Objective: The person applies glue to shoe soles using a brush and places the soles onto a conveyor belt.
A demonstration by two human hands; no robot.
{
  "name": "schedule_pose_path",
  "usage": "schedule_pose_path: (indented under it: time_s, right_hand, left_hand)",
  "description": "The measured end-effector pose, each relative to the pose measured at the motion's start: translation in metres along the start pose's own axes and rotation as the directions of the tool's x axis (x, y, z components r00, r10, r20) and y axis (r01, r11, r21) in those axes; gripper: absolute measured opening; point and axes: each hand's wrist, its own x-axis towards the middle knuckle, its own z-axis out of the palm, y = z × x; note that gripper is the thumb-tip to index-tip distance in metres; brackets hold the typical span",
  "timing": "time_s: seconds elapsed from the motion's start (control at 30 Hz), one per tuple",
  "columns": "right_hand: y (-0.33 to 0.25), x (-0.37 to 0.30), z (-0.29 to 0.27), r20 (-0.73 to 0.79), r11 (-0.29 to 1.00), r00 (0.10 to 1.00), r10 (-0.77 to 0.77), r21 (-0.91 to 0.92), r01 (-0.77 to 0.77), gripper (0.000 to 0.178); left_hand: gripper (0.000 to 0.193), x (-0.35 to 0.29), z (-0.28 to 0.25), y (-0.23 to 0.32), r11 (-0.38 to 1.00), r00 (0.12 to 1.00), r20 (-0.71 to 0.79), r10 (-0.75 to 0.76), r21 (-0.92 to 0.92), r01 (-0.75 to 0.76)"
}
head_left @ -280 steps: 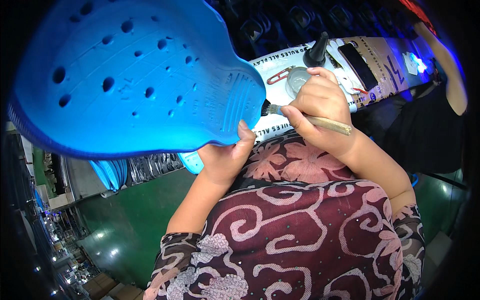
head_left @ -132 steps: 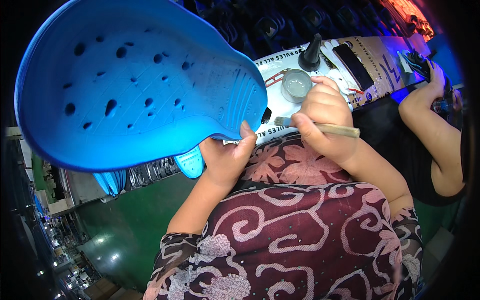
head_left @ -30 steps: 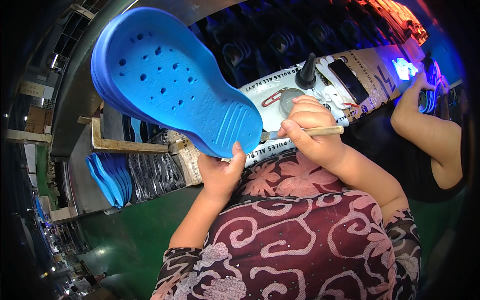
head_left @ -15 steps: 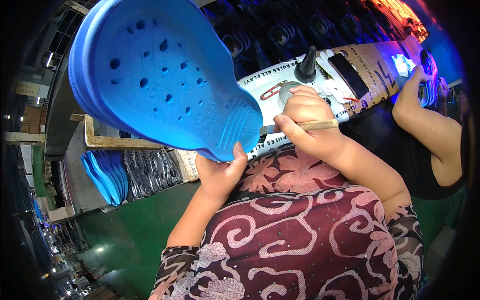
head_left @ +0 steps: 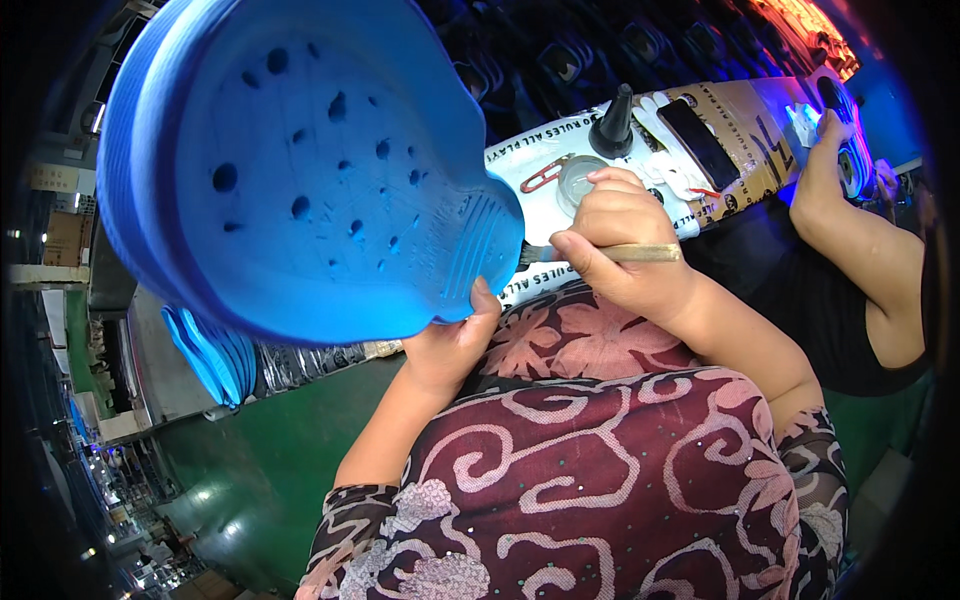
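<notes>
A large blue foam shoe sole (head_left: 270, 235), dotted with holes and grooved at its heel, is held up tilted at upper left. Its thick edge looks layered, perhaps several soles together. My left hand (head_left: 447, 348) grips it at the heel, thumb on the inner face and the other fingers hidden beneath. In my right hand (head_left: 630, 225) is a flat brush (head_left: 650, 253) with a wooden handle. The dark bristles meet the sole's heel edge; whether they touch it I cannot tell. Just beyond that hand stands a small clear cup (head_left: 578, 182).
On the wrapped work surface (head_left: 535, 145) lie a black cone-shaped bottle (head_left: 614, 125), a red-edged tool (head_left: 546, 173), a phone (head_left: 695, 143) and white gloves (head_left: 680, 178). More blue soles (head_left: 215, 350) rest at left. Another person's arm (head_left: 850, 215) works at right beside a lit blue sole.
The sole has come up closer and its toe end has swung left, now covering the wooden frame behind it. The brush stays by the heel edge. The other person's hand has shifted slightly.
</notes>
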Motion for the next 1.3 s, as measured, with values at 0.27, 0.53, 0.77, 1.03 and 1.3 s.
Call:
schedule_pose_path:
  time_s: [0.27,0.53,0.77,1.03,1.3]
  right_hand:
    - [-0.004,0.002,-0.001,-0.026,0.998,0.999,0.046,0.037,-0.045,0.025]
    - [-0.004,-0.003,-0.003,0.05,0.998,0.997,0.058,0.013,-0.058,0.027]
    - [-0.005,0.001,0.002,-0.017,0.997,1.0,-0.023,-0.075,0.021,0.021]
    - [-0.012,0.0,-0.009,0.04,0.973,0.995,-0.089,-0.208,0.095,0.018]
    - [0.002,-0.012,-0.053,-0.211,0.985,0.967,0.14,-0.069,-0.157,0.025]
  left_hand:
    - [0.022,0.002,-0.009,0.005,0.963,0.981,0.191,0.028,0.26,-0.078]
    - [0.023,-0.001,-0.004,0.001,0.894,0.989,0.1,0.108,0.426,-0.14]
    - [0.025,0.001,-0.006,0.005,0.889,0.984,0.174,0.022,0.446,-0.099]
    - [0.022,0.004,-0.005,0.005,0.978,0.981,0.192,0.039,0.196,-0.077]
    - [0.041,0.035,-0.013,0.035,0.971,0.973,0.037,-0.227,0.082,0.223]
